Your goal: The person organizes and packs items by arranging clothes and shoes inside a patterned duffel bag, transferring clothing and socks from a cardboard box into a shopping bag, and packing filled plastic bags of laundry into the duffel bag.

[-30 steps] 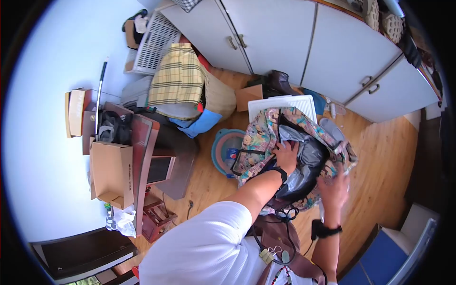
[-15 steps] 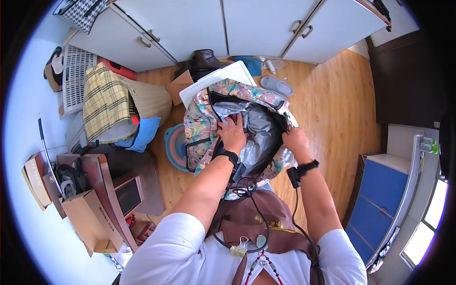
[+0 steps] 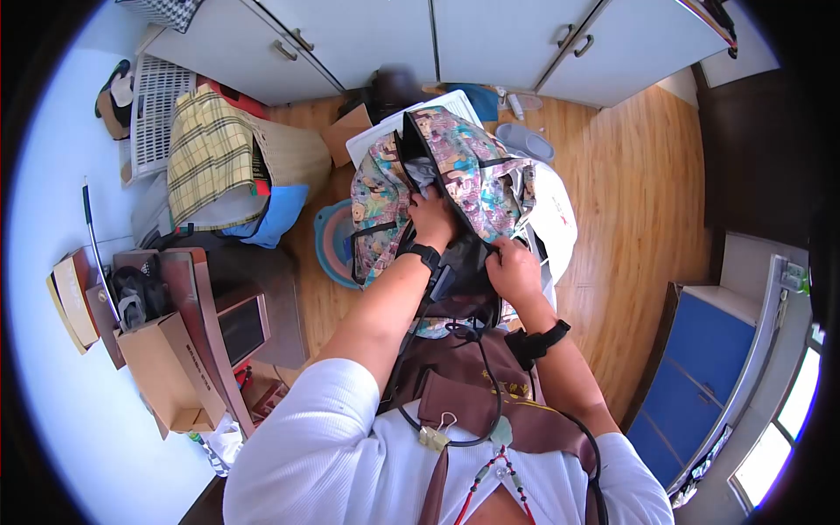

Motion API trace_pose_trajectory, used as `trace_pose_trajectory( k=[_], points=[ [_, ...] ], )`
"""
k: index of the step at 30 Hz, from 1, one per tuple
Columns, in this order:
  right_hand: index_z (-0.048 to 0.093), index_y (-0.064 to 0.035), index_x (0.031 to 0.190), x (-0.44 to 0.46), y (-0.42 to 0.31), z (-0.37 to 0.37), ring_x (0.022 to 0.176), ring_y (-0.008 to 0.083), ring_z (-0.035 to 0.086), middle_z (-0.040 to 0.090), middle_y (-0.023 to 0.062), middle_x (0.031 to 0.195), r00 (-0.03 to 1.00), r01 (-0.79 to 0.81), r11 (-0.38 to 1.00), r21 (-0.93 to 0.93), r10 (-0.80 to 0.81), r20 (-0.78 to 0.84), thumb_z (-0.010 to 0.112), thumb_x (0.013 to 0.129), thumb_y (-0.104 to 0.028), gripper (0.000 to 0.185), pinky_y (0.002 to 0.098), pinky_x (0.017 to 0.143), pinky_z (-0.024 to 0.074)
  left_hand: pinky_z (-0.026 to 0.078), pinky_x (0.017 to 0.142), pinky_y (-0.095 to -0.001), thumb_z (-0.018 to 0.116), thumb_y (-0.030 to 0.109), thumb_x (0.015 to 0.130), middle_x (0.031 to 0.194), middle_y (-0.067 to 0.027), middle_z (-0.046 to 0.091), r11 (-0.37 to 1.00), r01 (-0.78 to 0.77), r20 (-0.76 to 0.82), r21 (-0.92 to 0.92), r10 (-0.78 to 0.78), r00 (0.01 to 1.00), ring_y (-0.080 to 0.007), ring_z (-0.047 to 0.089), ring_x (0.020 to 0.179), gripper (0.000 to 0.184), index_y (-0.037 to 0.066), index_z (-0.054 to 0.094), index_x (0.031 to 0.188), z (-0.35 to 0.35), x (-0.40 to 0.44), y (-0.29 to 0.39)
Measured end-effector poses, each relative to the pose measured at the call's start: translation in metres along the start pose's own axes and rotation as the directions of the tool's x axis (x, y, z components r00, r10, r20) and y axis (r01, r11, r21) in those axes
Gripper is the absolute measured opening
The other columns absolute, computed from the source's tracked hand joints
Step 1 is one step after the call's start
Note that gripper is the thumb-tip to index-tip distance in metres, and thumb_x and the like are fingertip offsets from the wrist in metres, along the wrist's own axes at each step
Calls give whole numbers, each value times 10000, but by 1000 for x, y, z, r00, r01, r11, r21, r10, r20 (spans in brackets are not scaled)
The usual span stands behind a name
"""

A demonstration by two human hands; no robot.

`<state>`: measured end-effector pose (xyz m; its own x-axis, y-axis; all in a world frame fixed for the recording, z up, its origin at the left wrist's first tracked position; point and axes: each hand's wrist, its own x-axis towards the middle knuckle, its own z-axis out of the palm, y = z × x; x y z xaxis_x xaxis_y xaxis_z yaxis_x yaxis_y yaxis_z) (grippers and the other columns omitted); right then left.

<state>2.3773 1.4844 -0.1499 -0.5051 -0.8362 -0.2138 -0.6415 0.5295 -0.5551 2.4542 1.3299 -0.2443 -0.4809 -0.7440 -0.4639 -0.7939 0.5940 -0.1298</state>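
A patterned travel bag (image 3: pixel 477 166) with a dark zip edge and a silvery lining stands in front of me, its top unzipped. My left hand (image 3: pixel 433 219) reaches into the opening, fingers stretched down against the inside; their tips are hidden. At the near right side, my right hand (image 3: pixel 514 271) is closed on the rim of the bag. The right flap now leans over the opening, covering most of the lining. Black bands with small devices and cables sit on both wrists.
Left of the bag stands a blue and pink basin (image 3: pixel 332 249). Behind it are a white lid or tray (image 3: pixel 459 105) and grey slippers (image 3: pixel 525 140). A basket with a checked cloth (image 3: pixel 206 153) and a cardboard box (image 3: pixel 171 372) are at left; a blue cabinet (image 3: pixel 700 367) is at right.
My right hand has drawn the bag's right rim inward and toward me, narrowing the opening. A white surface now shows right of the bag. My left hand remains inside.
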Motion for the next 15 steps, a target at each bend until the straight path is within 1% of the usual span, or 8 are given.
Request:
trace_pose_trajectory(
  k=[3, 4, 6, 7, 8, 11, 14, 15],
  points=[
    [616, -76, 948, -3, 0, -2, 774, 358, 613, 614, 185, 836, 997, -59, 998, -3, 59, 45, 560, 746, -194, 241, 456, 686, 493, 429, 915, -468, 596, 237, 731, 1285, -147, 453, 864, -176, -126, -471, 131, 983, -450, 459, 1094, 545, 111, 472, 1246, -15, -17, -27],
    [616, -76, 948, -6, 2, 0, 774, 358, 613, 614, 185, 836, 997, -52, 999, 4, 51, 54, 560, 746, -194, 241, 456, 686, 493, 403, 944, -457, 627, 261, 737, 1276, -178, 447, 774, -220, -200, -594, 123, 972, -432, 452, 1115, 621, 97, 420, 1299, -24, -28, -36],
    [617, -95, 978, -8, 2, 4, 778, 366, 612, 609, 196, 867, 994, -53, 997, -49, 57, 88, 560, 751, -208, 259, 465, 701, 491, 378, 969, -440, 680, 260, 720, 1286, -213, 426, 612, -364, -380, -702, 111, 918, -417, 435, 1146, 746, 89, 336, 1360, -26, -46, -62],
    [614, -106, 998, -9, -2, 3, 788, 376, 611, 603, 211, 897, 992, -70, 996, -60, 76, 105, 558, 752, -230, 281, 469, 717, 491, 385, 955, -449, 716, 228, 702, 1275, -248, 417, 685, -380, -463, -622, 70, 884, -423, 430, 1141, 821, 66, 287, 1383, -32, -62, -74],
    [612, -108, 1004, -7, 3, 10, 801, 383, 611, 600, 220, 905, 989, -79, 993, -85, 88, 115, 558, 745, -239, 295, 469, 728, 491, 373, 970, -438, 731, 226, 682, 1281, -265, 401, 774, -234, -418, -588, -43, 908, -417, 421, 1153, 866, 77, 264, 1396, -37, -81, -81],
    [599, -103, 1009, -2, 5, 17, 838, 383, 605, 600, 220, 917, 980, -69, 988, -138, 94, 177, 553, 740, -233, 302, 482, 746, 479, 397, 944, -437, 756, 228, 650, 1313, -236, 364, 816, 18, -285, -578, -223, 932, -397, 411, 1175, 947, 89, 209, 1410, -44, -133, -105],
    [595, -100, 1003, 3, 11, 26, 874, 355, 601, 616, 184, 919, 978, -56, 979, -194, 93, 188, 563, 737, -229, 297, 458, 762, 474, 452, 832, -465, 712, 215, 688, 1172, -232, 507, 680, 305, 75, -667, -346, 935, -403, 551, 988, 778, 74, 321, 1347, -25, -164, -117],
    [604, -84, 977, 7, 14, 28, 861, 349, 608, 627, 185, 890, 977, -47, 986, -157, 78, 200, 574, 734, -232, 286, 447, 761, 479, 452, 832, -465, 712, 215, 688, 1172, -232, 507, 664, 327, 82, -672, -373, 924, -403, 551, 988, 778, 74, 321, 1347, -11, -163, -126]
  ],
)
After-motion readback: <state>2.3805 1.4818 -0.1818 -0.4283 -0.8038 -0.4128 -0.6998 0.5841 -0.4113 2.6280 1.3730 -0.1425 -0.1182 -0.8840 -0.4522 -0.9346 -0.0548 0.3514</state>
